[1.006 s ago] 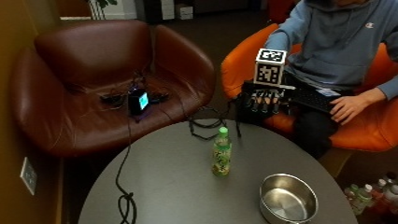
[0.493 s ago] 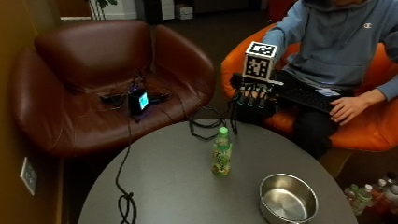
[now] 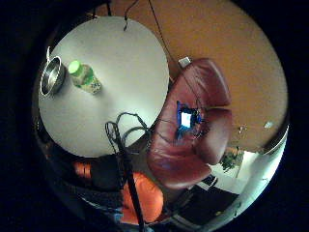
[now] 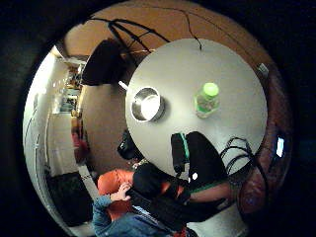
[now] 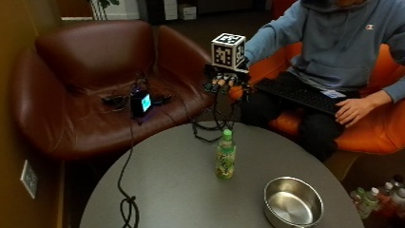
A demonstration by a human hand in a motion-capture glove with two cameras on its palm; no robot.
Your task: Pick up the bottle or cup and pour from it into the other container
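Your gloved right hand [image 5: 223, 81] has come forward from your lap and now hangs above the far edge of the desk [image 5: 164, 185], nearer the bottle [image 5: 225, 155] than a moment ago. Its fingers [image 5: 215, 87] point down, loosely curled, and hold nothing. The bottle stands upright near the middle of the desk with its green cap on, well below your hand. The metal bowl [image 5: 293, 203] sits empty at the near right, apart from it. You're only reaching so far; nothing is lifted yet.

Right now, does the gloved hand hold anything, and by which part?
Nothing. The gloved right hand is in the air, apart from the bottle on the table.
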